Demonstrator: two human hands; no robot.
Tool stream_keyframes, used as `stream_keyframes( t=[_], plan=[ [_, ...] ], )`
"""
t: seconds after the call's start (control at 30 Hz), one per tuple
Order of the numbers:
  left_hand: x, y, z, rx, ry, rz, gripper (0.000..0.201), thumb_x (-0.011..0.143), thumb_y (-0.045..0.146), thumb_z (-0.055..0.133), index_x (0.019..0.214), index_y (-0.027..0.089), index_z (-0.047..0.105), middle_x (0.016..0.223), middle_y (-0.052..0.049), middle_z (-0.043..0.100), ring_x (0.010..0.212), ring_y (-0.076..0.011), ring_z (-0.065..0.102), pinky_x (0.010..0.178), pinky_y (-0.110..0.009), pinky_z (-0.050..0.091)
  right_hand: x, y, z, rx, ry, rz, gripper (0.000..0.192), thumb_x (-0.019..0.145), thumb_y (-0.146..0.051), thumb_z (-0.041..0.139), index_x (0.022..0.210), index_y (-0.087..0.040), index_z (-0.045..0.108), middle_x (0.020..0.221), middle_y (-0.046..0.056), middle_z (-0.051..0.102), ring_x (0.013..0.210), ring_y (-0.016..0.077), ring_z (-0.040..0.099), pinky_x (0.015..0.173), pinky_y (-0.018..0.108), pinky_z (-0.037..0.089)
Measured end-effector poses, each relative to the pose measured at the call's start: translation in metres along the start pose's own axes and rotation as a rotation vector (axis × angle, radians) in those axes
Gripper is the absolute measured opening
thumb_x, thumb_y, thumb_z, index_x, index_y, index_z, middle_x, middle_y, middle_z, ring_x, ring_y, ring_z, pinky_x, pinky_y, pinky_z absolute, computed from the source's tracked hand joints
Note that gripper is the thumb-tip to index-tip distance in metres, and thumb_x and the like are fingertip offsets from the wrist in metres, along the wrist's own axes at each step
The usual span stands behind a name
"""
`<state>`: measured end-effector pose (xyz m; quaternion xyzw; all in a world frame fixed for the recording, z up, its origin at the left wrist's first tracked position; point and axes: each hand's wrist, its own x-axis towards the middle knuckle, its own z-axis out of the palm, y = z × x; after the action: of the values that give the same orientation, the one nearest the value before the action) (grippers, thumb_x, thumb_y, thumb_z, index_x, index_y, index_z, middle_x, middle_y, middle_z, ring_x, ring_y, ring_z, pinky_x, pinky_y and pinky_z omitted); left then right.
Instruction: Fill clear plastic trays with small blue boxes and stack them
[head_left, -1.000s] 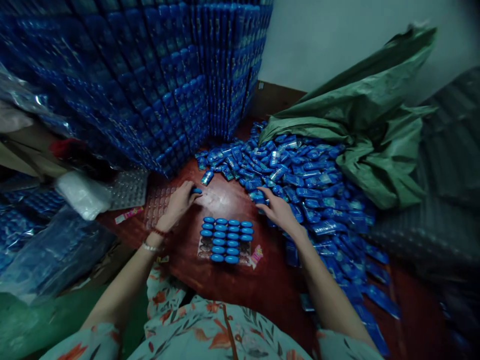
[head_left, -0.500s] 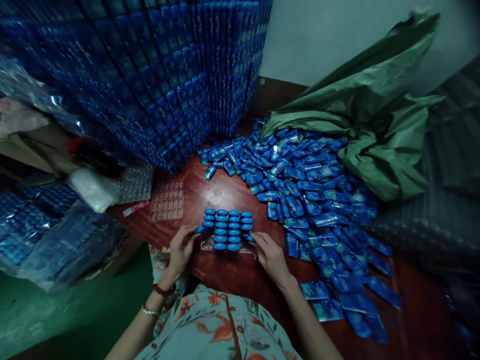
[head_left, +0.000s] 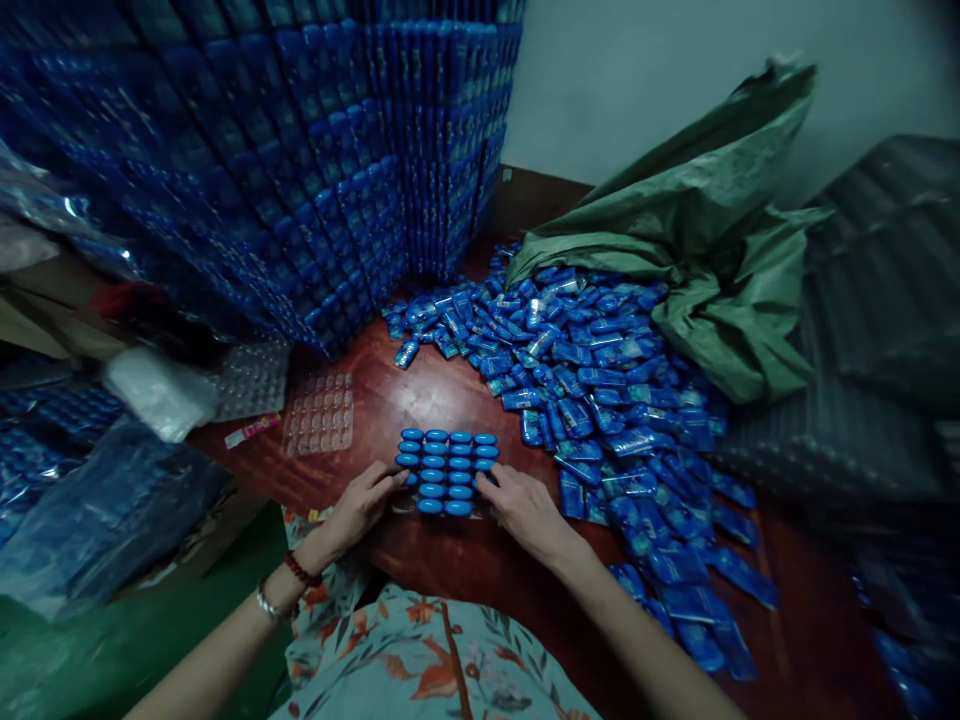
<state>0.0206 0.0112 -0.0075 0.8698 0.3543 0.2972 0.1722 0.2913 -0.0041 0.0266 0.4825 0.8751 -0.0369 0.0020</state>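
Observation:
Glossy blue oval packets [head_left: 445, 463] sit in rows in a clear plastic blister tray [head_left: 405, 507] on the table in front of me. The two middle columns reach nearer to my body than the outer ones. My left hand [head_left: 367, 500] is at the tray's left side, thumb and fingers closed on a blue packet [head_left: 409, 478] at the outer column. On the opposite side, my right hand [head_left: 523, 508] has its fingers closed at the right outer column; the packet under them is mostly hidden. Much of the tray is covered by the packets.
Loose blue packets [head_left: 600, 390] lie heaped on the right of the reddish table [head_left: 375, 385], beside a green sack [head_left: 720, 270]. Tall stacks of filled trays [head_left: 322, 190] rise at the back left. A clear tray [head_left: 319, 413] and a pink-white tube-like item [head_left: 252, 431] lie left.
Both hands have moved inward, bringing the packets they held from the tray's sides down to its outer columns. The whole view has shifted slightly.

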Motion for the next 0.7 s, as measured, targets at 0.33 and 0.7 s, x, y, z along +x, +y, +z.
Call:
stream_keyframes(
  t=[0.33,0.7],
  plan=[
    [0.029,-0.028,-0.019,0.206,0.008,-0.029,0.028,0.093,0.023,0.041,0.114,0.021,0.059,0.104,-0.010,0.057,0.092,-0.0189,0.054,0.078,-0.032,0.047,0.004,0.069,0.004,-0.079,0.331,0.202,0.041,0.086,-0.007,0.043,0.121,-0.021,0.057,0.087,0.006,0.061,0.078,0.0170,0.055,0.066,0.026,0.040],
    [0.200,-0.126,0.001,0.247,-0.136,-0.708,0.030,0.074,0.021,0.066,0.101,0.012,0.056,0.105,-0.017,0.059,0.093,-0.0277,0.060,0.078,-0.035,0.046,0.062,0.112,-0.011,-0.160,-0.022,0.203,0.030,0.088,-0.012,0.040,0.109,-0.017,0.061,0.099,0.013,0.063,0.100,0.0268,0.051,0.081,0.038,0.037]
  ],
)
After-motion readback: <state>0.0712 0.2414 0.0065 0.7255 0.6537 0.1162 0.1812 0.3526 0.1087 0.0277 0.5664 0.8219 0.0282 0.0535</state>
